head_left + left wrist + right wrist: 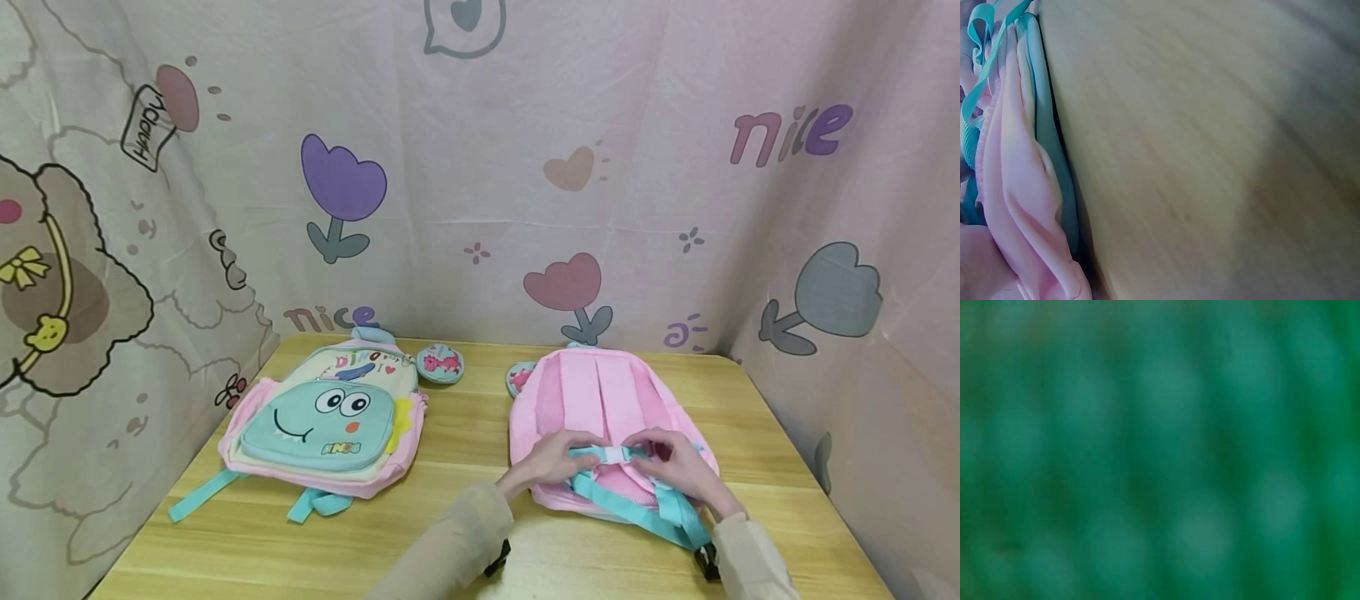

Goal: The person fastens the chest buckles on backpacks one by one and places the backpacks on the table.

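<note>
A pink backpack [581, 392] lies back side up on the right half of the table. Across its shoulder straps runs a teal chest strap with a white buckle [617, 455] in the middle. My left hand [558, 454] pinches the strap at the buckle's left side. On the buckle's right side my right hand [675, 467] pinches the strap between thumb and fingers. Loose teal webbing [630, 508] hangs below the hands. The left wrist view shows the pink side of the backpack [1016, 169] at its left edge. Blurred teal webbing [1166, 450] fills the right wrist view.
Another backpack [322, 421] with a teal dinosaur-face pocket lies front side up on the left of the wooden table [465, 450]. A round tag [440, 364] hangs off it, and another round tag [519, 379] shows beside the pink one. A printed curtain [480, 167] stands behind.
</note>
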Tool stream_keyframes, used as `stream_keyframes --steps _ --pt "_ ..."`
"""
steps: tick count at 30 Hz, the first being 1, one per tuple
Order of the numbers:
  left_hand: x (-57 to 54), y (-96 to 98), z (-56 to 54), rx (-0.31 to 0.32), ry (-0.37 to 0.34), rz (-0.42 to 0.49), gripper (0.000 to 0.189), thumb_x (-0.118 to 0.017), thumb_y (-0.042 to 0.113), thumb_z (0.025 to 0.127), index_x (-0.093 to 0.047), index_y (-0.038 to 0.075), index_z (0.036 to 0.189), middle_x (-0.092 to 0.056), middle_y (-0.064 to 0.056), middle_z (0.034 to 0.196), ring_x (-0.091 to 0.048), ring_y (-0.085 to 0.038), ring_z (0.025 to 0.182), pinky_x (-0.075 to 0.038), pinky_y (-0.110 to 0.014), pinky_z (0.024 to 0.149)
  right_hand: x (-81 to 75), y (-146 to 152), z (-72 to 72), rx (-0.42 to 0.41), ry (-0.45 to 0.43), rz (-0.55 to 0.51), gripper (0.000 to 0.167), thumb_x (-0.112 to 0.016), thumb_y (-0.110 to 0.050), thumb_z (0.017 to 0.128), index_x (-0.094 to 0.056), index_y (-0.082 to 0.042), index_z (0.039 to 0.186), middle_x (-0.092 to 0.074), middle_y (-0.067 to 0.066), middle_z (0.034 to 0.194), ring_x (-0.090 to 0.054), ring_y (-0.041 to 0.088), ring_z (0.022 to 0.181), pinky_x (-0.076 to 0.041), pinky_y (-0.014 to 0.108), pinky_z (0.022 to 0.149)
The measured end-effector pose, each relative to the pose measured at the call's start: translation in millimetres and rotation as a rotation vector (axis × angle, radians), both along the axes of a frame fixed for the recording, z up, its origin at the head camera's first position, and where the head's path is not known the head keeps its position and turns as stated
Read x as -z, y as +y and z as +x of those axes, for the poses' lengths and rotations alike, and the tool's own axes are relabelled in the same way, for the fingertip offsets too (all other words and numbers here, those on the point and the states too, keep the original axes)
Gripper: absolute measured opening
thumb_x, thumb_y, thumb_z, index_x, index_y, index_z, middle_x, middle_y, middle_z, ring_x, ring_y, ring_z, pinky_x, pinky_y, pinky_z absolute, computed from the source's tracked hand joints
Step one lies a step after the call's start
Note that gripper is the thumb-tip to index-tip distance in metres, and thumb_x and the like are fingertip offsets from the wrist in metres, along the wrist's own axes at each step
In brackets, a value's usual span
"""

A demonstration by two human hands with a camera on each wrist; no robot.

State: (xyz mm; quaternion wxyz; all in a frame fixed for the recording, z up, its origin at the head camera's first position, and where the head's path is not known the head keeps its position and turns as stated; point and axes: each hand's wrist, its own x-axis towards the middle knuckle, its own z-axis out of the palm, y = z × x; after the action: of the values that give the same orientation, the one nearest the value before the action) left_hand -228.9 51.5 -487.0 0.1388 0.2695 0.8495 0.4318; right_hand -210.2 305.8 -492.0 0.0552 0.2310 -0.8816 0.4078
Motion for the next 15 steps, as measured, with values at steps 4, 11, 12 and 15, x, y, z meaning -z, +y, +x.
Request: stream_keyframes --steps 4,11,12,15 --pt "-0.7 1.5 -0.8 0.006 -0.011 -0.002 0.033 -0.064 0.029 0.099 -0.068 0.027 0.132 -0.066 0.007 0.138 -0.056 -0.014 0.134 -0.046 -0.038 0.109 -0.7 2.9 -0.2 0.022 -0.036 0.003 0.023 -0.078 -0.009 0.084 -0.075 -0.014 0.107 -0.070 -0.004 0.094 -0.053 0.004 0.084 -0.046 0.019 0.074" --pt "0.6 2.2 -2.0 0.001 0.005 0.000 0.032 -0.063 0.030 0.100 -0.068 0.029 0.132 -0.067 0.007 0.137 -0.057 -0.007 0.127 -0.046 -0.032 0.103 -5.1 4.0 0.6 -0.004 -0.053 -0.017 0.021 -0.076 -0.008 0.086 -0.074 -0.011 0.107 -0.064 0.002 0.088 -0.049 0.011 0.080 -0.040 0.020 0.068" --pt "0.9 2.3 -2.1 0.002 0.008 0.003 0.032 -0.063 0.030 0.100 -0.068 0.029 0.132 -0.067 0.007 0.137 -0.057 -0.007 0.127 -0.046 -0.032 0.103 -5.6 3.8 0.7 0.000 -0.057 -0.017 0.022 -0.076 -0.009 0.086 -0.075 -0.012 0.108 -0.064 0.001 0.088 -0.049 0.011 0.080 -0.040 0.020 0.068" --pt "1.6 2.6 -3.1 0.007 0.020 0.009 0.032 -0.063 0.030 0.100 -0.068 0.028 0.131 -0.066 0.006 0.137 -0.058 -0.006 0.125 -0.046 -0.030 0.102 -6.3 4.0 0.4 0.005 -0.069 -0.016 0.023 -0.076 -0.009 0.086 -0.075 -0.012 0.109 -0.064 0.002 0.089 -0.050 0.010 0.080 -0.040 0.020 0.068"
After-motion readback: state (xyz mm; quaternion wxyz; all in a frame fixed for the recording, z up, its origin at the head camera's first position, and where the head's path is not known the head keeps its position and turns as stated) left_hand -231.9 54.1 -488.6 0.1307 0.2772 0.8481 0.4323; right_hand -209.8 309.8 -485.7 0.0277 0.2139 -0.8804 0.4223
